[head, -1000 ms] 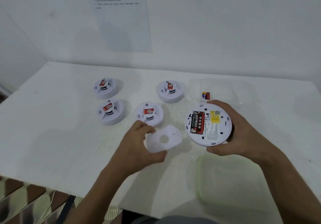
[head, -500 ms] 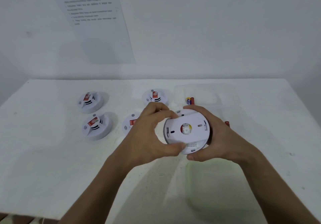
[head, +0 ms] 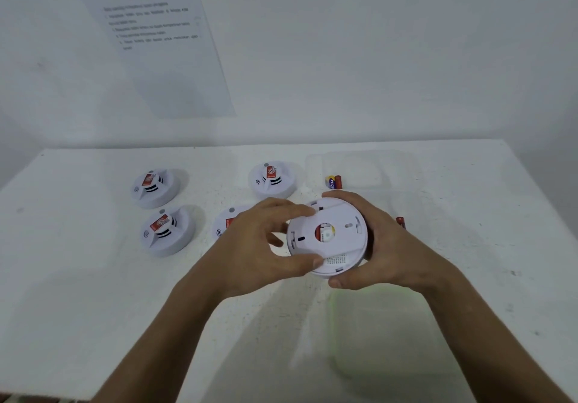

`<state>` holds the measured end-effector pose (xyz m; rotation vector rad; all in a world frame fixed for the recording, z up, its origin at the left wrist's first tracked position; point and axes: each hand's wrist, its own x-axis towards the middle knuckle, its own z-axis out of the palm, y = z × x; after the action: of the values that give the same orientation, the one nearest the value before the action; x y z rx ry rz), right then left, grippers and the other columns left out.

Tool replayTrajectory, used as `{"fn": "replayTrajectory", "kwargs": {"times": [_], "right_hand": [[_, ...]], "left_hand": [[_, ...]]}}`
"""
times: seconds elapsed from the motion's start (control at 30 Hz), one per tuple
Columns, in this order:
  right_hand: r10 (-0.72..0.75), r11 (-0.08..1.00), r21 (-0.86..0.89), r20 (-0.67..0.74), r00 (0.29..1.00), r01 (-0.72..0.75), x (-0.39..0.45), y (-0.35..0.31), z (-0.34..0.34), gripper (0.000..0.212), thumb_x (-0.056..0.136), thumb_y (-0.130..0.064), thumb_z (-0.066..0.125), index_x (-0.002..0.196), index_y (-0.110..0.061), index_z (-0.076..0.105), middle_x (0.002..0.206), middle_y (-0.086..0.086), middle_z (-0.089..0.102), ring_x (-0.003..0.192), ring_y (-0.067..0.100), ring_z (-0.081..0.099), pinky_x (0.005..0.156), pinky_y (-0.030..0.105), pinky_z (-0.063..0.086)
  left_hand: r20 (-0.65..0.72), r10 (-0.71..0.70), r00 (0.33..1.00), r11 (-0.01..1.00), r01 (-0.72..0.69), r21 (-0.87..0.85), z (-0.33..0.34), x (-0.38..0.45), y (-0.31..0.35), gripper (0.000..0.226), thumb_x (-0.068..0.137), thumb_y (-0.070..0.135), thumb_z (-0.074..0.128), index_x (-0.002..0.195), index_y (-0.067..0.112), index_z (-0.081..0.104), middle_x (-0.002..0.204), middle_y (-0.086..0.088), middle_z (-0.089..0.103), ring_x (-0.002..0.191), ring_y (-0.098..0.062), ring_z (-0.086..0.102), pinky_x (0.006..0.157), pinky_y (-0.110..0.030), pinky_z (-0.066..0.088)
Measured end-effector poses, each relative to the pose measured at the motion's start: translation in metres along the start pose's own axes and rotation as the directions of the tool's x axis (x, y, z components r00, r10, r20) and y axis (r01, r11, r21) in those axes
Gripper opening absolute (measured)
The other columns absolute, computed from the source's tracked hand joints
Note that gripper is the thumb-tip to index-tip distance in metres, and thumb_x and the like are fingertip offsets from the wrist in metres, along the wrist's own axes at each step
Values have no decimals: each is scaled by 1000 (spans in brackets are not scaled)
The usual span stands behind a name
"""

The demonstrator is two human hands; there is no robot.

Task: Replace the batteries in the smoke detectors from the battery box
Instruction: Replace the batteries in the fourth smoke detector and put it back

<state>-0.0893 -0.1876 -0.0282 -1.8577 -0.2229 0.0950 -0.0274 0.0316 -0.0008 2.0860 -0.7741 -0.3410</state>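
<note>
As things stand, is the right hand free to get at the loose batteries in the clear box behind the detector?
Probably not yet. The right hand grips the smoke detector, with the left hand on its back plate. The batteries lie uncovered in the open clear box, so the way opens once it lets go.

The round white plastic smoke detector [head: 328,237] gripped by both hands shows red and yellow through its centre hole. Left of the grip, white detectors [head: 154,188] carry red-orange labels and black slots.
</note>
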Motion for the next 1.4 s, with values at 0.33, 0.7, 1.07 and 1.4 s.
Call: {"fn": "replayTrajectory", "kwargs": {"times": [0.33,0.7,1.07,1.4], "right_hand": [[-48,999,-11,-1,999,48,3,3,1,94,57,1,87,138,-20,44,128,-9,59,121,9,57,92,16,49],[-26,999,21,129,991,24,6,0,-4,93,52,5,85,134,-19,48,120,-6,60,113,18,60,84,25,54],[-9,1000,6,139,990,9,9,8,2,95,53,-1,86,137,-21,45,121,-10,60,117,17,59,89,20,50],[-23,966,-255,55,998,36,6,4,-7,100,48,-19,96,131,-34,44,126,-12,40,116,5,48,88,11,45]], "left_hand": [[-2,15,1000,998,-15,-62,6,1,-4,69,60,43,88,123,30,63,118,14,55,99,-9,63,70,-31,60],[33,119,992,992,-120,30,0,-4,-4,66,57,40,83,121,32,66,96,6,52,89,-19,59,51,-29,57],[45,147,988,962,-153,228,2,-3,-13,75,53,46,77,123,26,63,94,13,48,84,-15,58,58,-26,56],[-9,76,997,986,-76,-149,0,-4,-13,70,65,33,81,131,26,57,120,12,61,98,-22,65,72,-35,59]]}}
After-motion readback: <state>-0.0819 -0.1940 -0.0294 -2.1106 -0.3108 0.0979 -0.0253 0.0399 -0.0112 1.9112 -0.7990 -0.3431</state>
